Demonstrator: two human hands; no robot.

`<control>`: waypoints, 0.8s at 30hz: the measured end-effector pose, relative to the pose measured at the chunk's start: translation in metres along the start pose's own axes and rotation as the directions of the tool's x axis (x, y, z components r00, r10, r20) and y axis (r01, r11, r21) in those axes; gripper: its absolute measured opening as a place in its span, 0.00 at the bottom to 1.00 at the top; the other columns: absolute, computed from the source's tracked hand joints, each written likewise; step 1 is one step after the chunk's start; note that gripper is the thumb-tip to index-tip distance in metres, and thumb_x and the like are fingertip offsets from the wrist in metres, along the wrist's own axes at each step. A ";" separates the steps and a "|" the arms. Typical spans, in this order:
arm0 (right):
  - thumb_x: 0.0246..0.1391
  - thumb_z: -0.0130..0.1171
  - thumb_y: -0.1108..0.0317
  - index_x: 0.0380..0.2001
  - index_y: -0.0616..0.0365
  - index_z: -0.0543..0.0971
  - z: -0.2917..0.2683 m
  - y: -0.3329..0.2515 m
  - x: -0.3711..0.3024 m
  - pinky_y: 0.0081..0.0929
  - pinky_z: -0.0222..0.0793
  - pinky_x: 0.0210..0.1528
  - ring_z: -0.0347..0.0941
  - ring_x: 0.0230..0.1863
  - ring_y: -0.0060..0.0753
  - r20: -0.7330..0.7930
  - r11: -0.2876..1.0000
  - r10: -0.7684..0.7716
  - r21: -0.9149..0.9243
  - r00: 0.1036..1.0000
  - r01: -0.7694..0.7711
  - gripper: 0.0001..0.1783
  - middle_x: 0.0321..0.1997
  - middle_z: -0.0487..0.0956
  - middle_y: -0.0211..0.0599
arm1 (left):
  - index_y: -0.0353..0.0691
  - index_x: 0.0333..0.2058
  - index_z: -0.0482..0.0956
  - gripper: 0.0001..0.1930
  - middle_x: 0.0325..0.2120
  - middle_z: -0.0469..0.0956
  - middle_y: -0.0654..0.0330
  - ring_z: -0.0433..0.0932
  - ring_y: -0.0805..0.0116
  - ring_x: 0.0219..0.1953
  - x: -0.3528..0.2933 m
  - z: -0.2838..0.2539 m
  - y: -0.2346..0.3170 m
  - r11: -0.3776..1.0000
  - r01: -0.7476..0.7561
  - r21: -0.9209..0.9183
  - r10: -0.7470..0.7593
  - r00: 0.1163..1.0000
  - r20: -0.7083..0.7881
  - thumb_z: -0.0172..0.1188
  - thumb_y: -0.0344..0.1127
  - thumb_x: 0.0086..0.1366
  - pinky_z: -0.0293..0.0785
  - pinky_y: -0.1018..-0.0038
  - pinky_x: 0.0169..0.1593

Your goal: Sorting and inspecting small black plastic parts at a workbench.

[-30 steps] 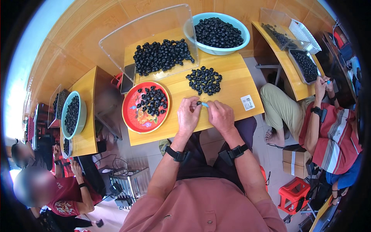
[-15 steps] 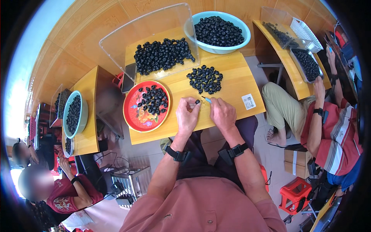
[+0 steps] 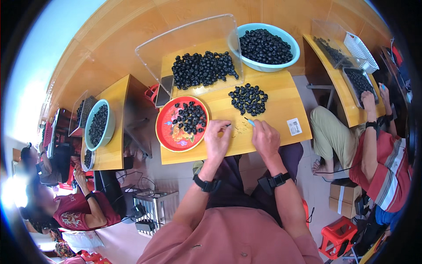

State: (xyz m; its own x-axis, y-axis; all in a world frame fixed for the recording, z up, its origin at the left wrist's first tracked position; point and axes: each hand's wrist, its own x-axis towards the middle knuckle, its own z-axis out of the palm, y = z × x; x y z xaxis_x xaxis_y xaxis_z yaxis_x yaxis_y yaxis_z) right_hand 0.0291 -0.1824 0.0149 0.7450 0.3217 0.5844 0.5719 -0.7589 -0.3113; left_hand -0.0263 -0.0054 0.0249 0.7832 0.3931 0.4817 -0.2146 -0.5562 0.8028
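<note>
My left hand is closed in a pinch on a small black bead, mostly hidden by the fingertips. It hovers over the table by the right rim of a red round tray with a floral print, where several black beads with holes lie. My right hand grips a slim blue-handled tool, its thin dark tip pointing up and left, apart from the bead. Beyond that tip lies a loose heap of black beads. Small pale shavings are scattered between the hands.
Behind the tray, a clear plastic bin holds many black beads. A light blue basin full of them stands at the back right. A label sits on the table's right side. Co-workers sit at tables on both sides; a red stool stands at lower right.
My view has shifted, moving the table rightward in it. My hands have drawn apart: the left one with the bead is nearer the tray, and the tool's tip is farther from the bead.
</note>
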 end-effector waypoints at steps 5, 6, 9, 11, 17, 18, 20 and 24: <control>0.58 0.62 0.69 0.36 0.56 0.81 -0.001 0.003 0.001 0.40 0.74 0.27 0.78 0.26 0.43 -0.023 0.999 0.017 -0.029 1.000 -0.017 0.04 0.26 0.75 0.37 | 0.38 0.40 0.84 0.09 0.36 0.80 0.55 0.80 0.57 0.38 0.025 -0.057 -0.003 0.964 0.021 0.267 0.002 0.996 -0.086 0.69 0.22 0.60 0.78 0.66 0.42; 0.58 0.62 0.70 0.36 0.56 0.81 0.000 0.002 0.002 0.40 0.74 0.27 0.78 0.25 0.43 -0.025 1.000 0.014 -0.021 1.000 -0.014 0.04 0.25 0.75 0.37 | 0.39 0.41 0.84 0.10 0.37 0.80 0.55 0.80 0.55 0.39 0.031 -0.063 0.001 0.927 -0.038 0.373 0.080 0.992 -0.098 0.69 0.23 0.60 0.78 0.65 0.44; 0.58 0.62 0.70 0.36 0.56 0.81 0.001 0.002 0.003 0.40 0.73 0.27 0.77 0.25 0.43 -0.050 1.000 0.017 -0.005 0.999 -0.017 0.04 0.25 0.74 0.37 | 0.40 0.43 0.84 0.12 0.39 0.79 0.54 0.80 0.51 0.43 0.038 -0.054 0.005 0.902 -0.058 0.428 0.109 0.990 -0.094 0.70 0.25 0.60 0.76 0.61 0.50; 0.58 0.62 0.70 0.36 0.56 0.81 0.003 0.001 0.003 0.40 0.73 0.27 0.77 0.25 0.43 -0.071 1.000 0.019 0.010 0.997 -0.018 0.04 0.25 0.74 0.37 | 0.39 0.43 0.85 0.12 0.39 0.82 0.52 0.82 0.53 0.42 0.039 -0.035 -0.003 0.919 -0.196 0.343 0.180 0.981 0.077 0.70 0.26 0.60 0.78 0.63 0.48; 0.58 0.62 0.70 0.38 0.56 0.80 0.000 0.002 0.000 0.41 0.74 0.29 0.78 0.28 0.43 -0.041 0.999 0.047 -0.001 0.998 -0.047 0.06 0.27 0.75 0.37 | 0.38 0.43 0.83 0.12 0.37 0.80 0.50 0.80 0.46 0.43 0.046 0.037 -0.005 0.988 0.010 0.153 -0.051 0.962 0.268 0.71 0.28 0.60 0.78 0.59 0.47; 0.58 0.62 0.70 0.39 0.56 0.80 0.000 0.002 0.000 0.41 0.74 0.30 0.78 0.28 0.43 -0.029 0.999 0.050 0.001 0.998 -0.050 0.06 0.28 0.75 0.38 | 0.38 0.42 0.83 0.12 0.37 0.81 0.49 0.80 0.46 0.44 0.049 0.042 -0.004 0.980 0.017 0.200 -0.078 0.950 0.301 0.71 0.28 0.60 0.78 0.58 0.47; 0.58 0.62 0.70 0.39 0.55 0.80 0.001 0.003 0.000 0.42 0.74 0.30 0.78 0.28 0.44 -0.016 0.999 0.054 0.003 0.998 -0.054 0.06 0.28 0.75 0.38 | 0.37 0.41 0.83 0.11 0.36 0.80 0.50 0.80 0.47 0.44 0.053 0.050 -0.007 0.971 -0.002 0.239 -0.077 0.943 0.323 0.71 0.29 0.59 0.78 0.56 0.47; 0.58 0.62 0.70 0.39 0.55 0.80 0.000 0.002 0.000 0.42 0.74 0.30 0.77 0.29 0.44 -0.037 0.998 0.055 0.028 0.998 -0.054 0.06 0.28 0.75 0.38 | 0.37 0.41 0.84 0.11 0.36 0.81 0.50 0.81 0.50 0.39 0.054 0.051 -0.011 0.969 -0.093 0.230 0.018 0.951 0.309 0.70 0.28 0.60 0.79 0.59 0.44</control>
State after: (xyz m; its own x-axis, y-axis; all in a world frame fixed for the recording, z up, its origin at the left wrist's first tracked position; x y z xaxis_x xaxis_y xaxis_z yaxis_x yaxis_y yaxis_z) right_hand 0.0305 -0.1844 0.0145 0.7620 0.2582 0.5938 0.5403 -0.7590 -0.3632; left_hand 0.0485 -0.0156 0.0239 0.9213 0.1378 0.3637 -0.1464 -0.7434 0.6526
